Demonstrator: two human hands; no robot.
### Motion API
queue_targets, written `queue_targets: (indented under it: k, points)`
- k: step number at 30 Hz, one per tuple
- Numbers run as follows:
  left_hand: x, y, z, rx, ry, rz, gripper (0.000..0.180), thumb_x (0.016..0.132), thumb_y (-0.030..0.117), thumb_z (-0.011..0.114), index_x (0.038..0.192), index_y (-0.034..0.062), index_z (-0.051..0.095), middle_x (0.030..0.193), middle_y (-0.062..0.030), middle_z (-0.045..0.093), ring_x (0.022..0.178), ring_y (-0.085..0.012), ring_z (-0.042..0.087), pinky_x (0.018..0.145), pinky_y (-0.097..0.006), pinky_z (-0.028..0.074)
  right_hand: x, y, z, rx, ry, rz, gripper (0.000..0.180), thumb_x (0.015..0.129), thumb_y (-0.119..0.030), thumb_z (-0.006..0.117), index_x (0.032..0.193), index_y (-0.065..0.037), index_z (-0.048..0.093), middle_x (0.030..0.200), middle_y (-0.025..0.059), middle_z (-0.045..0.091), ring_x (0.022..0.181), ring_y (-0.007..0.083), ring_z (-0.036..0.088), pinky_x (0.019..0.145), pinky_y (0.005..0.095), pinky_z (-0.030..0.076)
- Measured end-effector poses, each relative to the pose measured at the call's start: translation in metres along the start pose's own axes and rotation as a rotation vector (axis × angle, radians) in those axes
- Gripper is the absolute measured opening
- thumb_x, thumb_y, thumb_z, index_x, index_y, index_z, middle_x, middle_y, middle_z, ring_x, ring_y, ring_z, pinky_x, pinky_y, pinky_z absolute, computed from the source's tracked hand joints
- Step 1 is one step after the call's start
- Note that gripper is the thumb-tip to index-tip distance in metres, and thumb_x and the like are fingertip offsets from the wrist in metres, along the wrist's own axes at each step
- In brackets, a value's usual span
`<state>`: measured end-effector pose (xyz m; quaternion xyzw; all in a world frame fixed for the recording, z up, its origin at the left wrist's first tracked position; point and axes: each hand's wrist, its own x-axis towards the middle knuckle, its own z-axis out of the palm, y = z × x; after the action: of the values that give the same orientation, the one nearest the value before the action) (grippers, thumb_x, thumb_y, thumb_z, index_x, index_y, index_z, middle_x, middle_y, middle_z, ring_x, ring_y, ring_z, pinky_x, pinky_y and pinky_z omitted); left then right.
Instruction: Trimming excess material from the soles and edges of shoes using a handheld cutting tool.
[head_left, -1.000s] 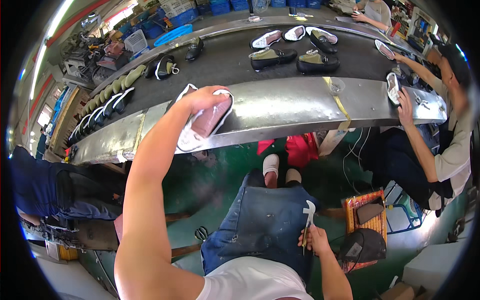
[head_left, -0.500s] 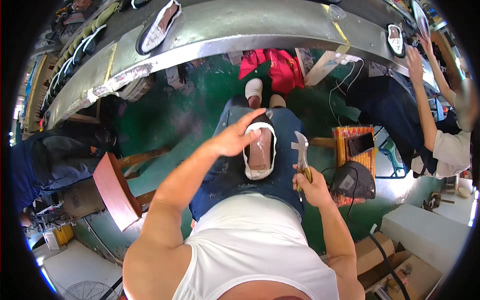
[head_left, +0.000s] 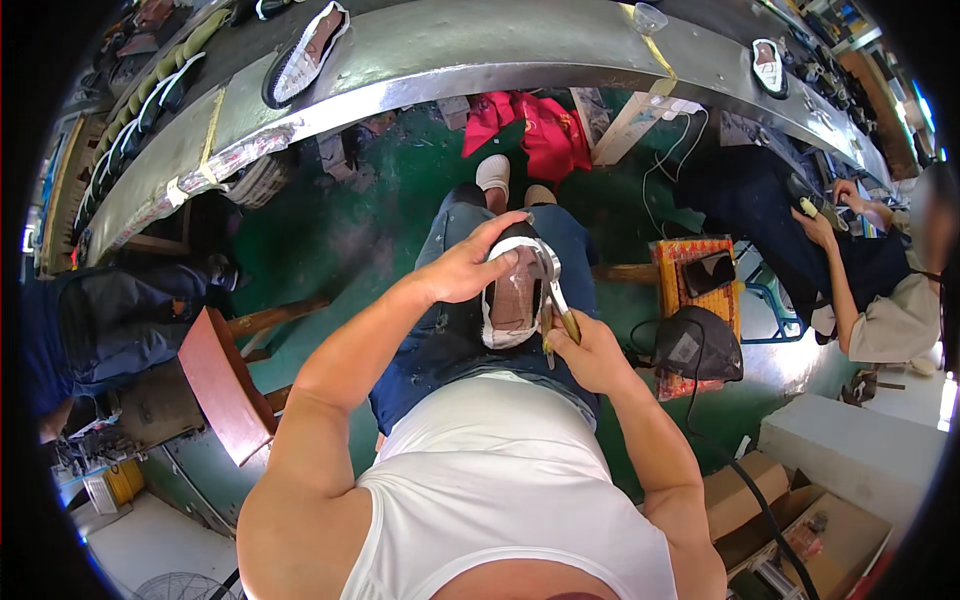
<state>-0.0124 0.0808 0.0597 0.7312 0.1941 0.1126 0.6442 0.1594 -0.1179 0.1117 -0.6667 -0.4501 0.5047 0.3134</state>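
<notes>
So the black shoe with a ragged white rim and a flat brown bottom (head_left: pixel 514 298) is sitting bottom-up over the person's lap, on the faded blue jeans (head_left: pixel 410 372), dark end pointing away from the belly. The bare left hand (head_left: pixel 462 272) is wrapped partway round that far end, thumb over the white rim, fingers out along the dark part. The bare right hand (head_left: pixel 590 355) is curled tight round the brass-coloured handles of a silver-headed metal hand tool (head_left: pixel 557 292), and the head is right up at the shoe's right edge. Can't tell if it's actually biting the rim or just lying against it, or if that's one tool or two in the fist.

Handling-wise, my guess: light enough for one hand, with a stiff core, so the body shouldn't squash. The white rim looks thin and floppy, so it'd probably crease or tear if you hung the whole weight off it. The brown bottom might be a bit slick, and a rounded end on a thigh could easily roll. Best hold is probably what the left hand has: the far end, thumb on the bottom, fingers underneath. Pinching just the rim seems dodgy.
</notes>
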Motion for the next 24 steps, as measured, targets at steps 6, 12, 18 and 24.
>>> queue_targets:
  k: [6, 12, 18, 24]
  points:
    - [-0.002, 0.003, 0.006, 0.088, 0.142, -0.031, 0.054, 0.099, 0.009, 0.051, 0.150, 0.0127, 0.032, 0.142, -0.0092, 0.045, 0.127, -0.0180, 0.044, 0.108, -0.031, 0.034, 0.023, 0.017, 0.003, -0.036, 0.025, 0.087, 0.018, 0.094, -0.015, 0.057, 0.099, 0.002, 0.059, 0.076, 0.0126, 0.064, 0.066, 0.0236, 0.063, 0.063, 0.0346, 0.049]
    - [0.001, -0.014, -0.005, -0.209, 0.057, -0.025, 0.056, 0.099, 0.005, 0.051, 0.151, 0.0140, 0.033, 0.140, -0.0056, 0.046, 0.126, -0.0162, 0.044, 0.108, -0.029, 0.033, 0.042, 0.053, 0.023, -0.152, 0.269, -0.164, 0.019, 0.092, -0.012, 0.061, 0.104, 0.003, 0.060, 0.083, 0.0180, 0.064, 0.075, 0.0345, 0.064, 0.070, 0.0408, 0.051]
    - [-0.011, -0.004, -0.002, -0.235, -0.006, -0.056, 0.062, 0.096, 0.005, 0.057, 0.152, 0.0152, 0.031, 0.139, -0.0038, 0.046, 0.125, -0.0153, 0.044, 0.109, -0.030, 0.032, 0.012, 0.036, 0.018, -0.364, 0.233, -0.170, 0.025, 0.093, -0.012, 0.059, 0.112, 0.003, 0.056, 0.093, 0.0241, 0.064, 0.087, 0.0437, 0.063, 0.077, 0.0476, 0.050]
    - [-0.007, 0.001, 0.011, -0.149, 0.105, -0.031, 0.061, 0.094, 0.006, 0.060, 0.149, 0.0153, 0.035, 0.135, -0.0041, 0.049, 0.123, -0.0155, 0.047, 0.107, -0.031, 0.036, 0.022, 0.046, 0.025, -0.384, 0.310, -0.178, 0.025, 0.093, -0.015, 0.058, 0.112, 0.002, 0.056, 0.098, 0.0270, 0.062, 0.091, 0.0465, 0.061, 0.080, 0.0506, 0.050]
